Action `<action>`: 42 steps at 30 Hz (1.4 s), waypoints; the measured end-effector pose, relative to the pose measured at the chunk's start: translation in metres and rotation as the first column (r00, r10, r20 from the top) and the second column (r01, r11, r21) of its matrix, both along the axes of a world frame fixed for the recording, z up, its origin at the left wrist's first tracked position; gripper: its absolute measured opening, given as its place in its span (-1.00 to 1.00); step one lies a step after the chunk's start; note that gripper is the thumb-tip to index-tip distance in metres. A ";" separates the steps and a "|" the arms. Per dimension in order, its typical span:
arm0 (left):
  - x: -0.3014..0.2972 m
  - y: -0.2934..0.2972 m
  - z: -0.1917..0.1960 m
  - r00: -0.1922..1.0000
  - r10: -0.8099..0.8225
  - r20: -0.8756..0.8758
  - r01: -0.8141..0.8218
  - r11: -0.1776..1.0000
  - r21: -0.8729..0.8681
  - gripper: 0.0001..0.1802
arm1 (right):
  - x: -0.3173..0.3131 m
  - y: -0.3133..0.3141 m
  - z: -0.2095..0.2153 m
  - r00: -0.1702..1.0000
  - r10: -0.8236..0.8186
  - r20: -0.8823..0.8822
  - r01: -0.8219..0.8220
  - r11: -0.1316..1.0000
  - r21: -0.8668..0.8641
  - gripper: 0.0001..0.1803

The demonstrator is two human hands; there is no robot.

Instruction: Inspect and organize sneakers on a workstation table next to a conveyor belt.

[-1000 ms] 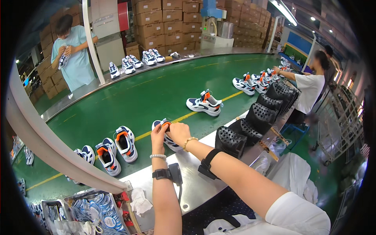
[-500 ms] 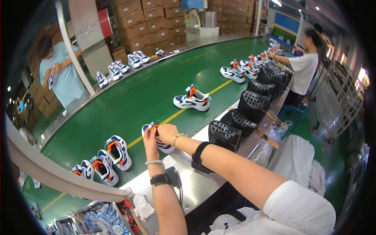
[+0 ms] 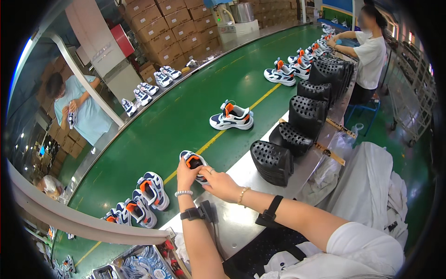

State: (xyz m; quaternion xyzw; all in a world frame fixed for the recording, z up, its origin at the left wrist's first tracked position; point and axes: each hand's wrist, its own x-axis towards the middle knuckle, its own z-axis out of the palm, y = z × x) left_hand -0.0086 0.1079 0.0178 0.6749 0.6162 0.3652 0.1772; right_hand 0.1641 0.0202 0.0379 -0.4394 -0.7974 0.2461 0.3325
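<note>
Both my hands are on one white and navy sneaker [image 3: 186,155] with orange lining, at the near edge of the green conveyor belt [image 3: 181,123]. My left hand [image 3: 186,173] grips its near left side. My right hand [image 3: 222,184] has its fingers at the opening and near right side; the fingertips are partly hidden. The dark inside of the shoe faces up. Left of my hands stand several matching sneakers [image 3: 158,191] close together. Another single sneaker [image 3: 231,117] sits farther up the belt, apart from my hands.
Black perforated shoe-shaped covers [image 3: 271,162] line the metal ledge at right, with more sneakers [image 3: 280,73] beside them. A curved pale rail [image 3: 93,228] crosses the lower left above trays of blue-white pieces [image 3: 146,265]. Co-workers stand left [image 3: 83,111] and sit right [image 3: 369,51].
My right hand has moved from the top of the sneaker to its near right side. The shoe's opening now shows. The whole view has shifted slightly.
</note>
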 end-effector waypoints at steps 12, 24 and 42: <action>-0.006 -0.002 0.031 0.995 0.086 -0.040 -0.094 0.821 -0.563 -0.20 | 0.031 -0.039 0.010 0.996 -0.068 -0.054 0.069 0.998 0.010 -0.65; -0.001 0.015 0.006 0.988 0.064 -0.139 -0.114 0.913 -0.391 -0.45 | 0.060 0.008 -0.026 0.879 -0.394 0.270 0.312 0.902 0.300 -0.71; 0.077 -0.005 0.065 0.918 0.276 -0.284 -0.078 0.829 0.554 -0.73 | 0.083 0.008 -0.034 0.873 -0.367 0.322 0.334 0.930 0.156 -0.74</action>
